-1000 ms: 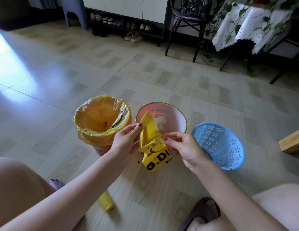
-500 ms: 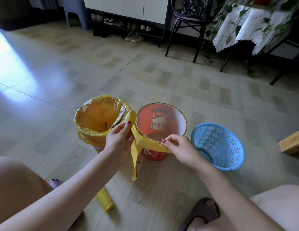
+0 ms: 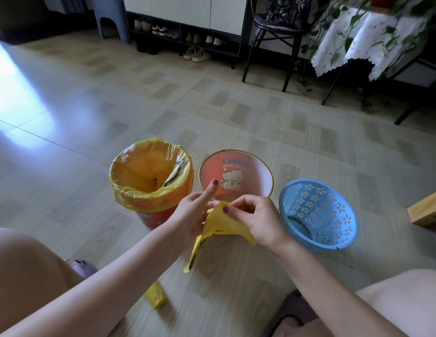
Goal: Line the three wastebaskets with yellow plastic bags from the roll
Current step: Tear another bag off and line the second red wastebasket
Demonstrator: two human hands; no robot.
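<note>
One of three baskets lined; 2nd bag is in your hands, not yet opened.

Your left hand (image 3: 191, 214) and right hand (image 3: 254, 218) meet at the top edge of the yellow bag (image 3: 218, 223), just in front of the red cartoon basket (image 3: 257, 166). Right thumb + fingers pinch the edge; left forefinger sticks out straight, and whether the other left fingers grip the film I can't tell. Rest of the bag hangs limp toward the floor. It's thin, light, floppy film w/ layers that likely cling, so rub the mouth edge apart between thumb & fingertip, then hold it by the rim w/ both hands. Lined basket (image 3: 151, 173) sits left, blue lattice basket (image 3: 318, 212) right & bare. Roll (image 3: 155, 295) lies on the floor by your left arm.
</note>
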